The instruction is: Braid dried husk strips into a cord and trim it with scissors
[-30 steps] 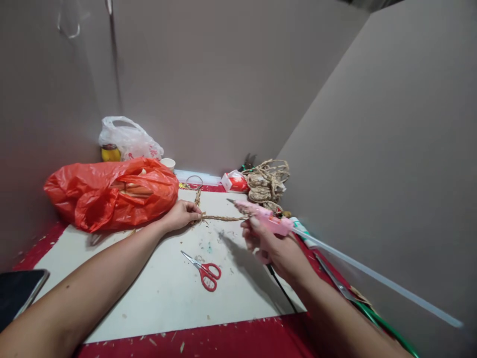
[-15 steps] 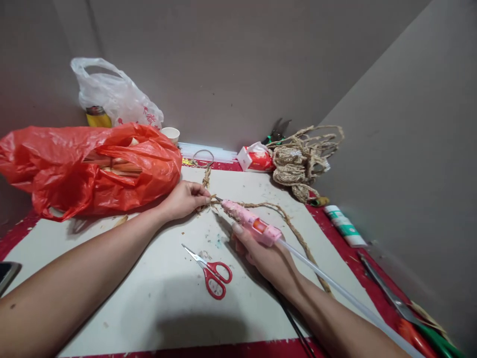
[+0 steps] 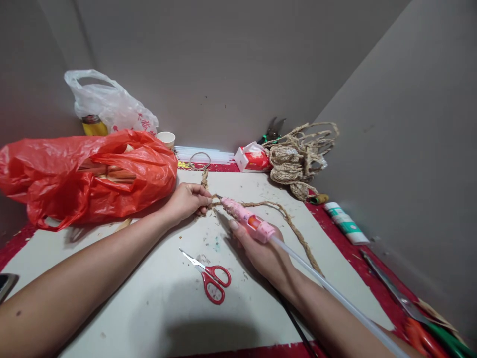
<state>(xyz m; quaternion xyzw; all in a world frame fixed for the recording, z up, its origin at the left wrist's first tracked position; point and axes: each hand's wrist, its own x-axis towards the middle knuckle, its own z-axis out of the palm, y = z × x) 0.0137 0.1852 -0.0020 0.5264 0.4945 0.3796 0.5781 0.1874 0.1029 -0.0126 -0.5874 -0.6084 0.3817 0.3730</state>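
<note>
My right hand [image 3: 261,251] is wrapped round a pink hot glue gun [image 3: 244,219], with a long clear glue stick [image 3: 320,282] running out of its back. The gun's nozzle meets a twisted straw rope [image 3: 285,211] right at my left fingertips. My left hand [image 3: 190,201] pinches the near end of that rope. Beyond it a braided straw piece [image 3: 204,178] runs up to a thin ring [image 3: 200,160]; part of the braid is hidden behind my fingers. Small scissors with red handles [image 3: 213,281] lie partly spread on the white board, in front of both hands.
A red plastic bag [image 3: 93,179] of sticks fills the left, with a white bag [image 3: 108,107] and a paper cup [image 3: 166,139] behind. Glue sticks [image 3: 204,155], a tissue pack [image 3: 253,157] and a rope bundle [image 3: 298,164] line the back. Large shears [image 3: 395,291] lie at right.
The view has shifted slightly, so most things sit a little differently in the picture. Both hands keep their holds, and the glue gun's tip stays at the rope.
</note>
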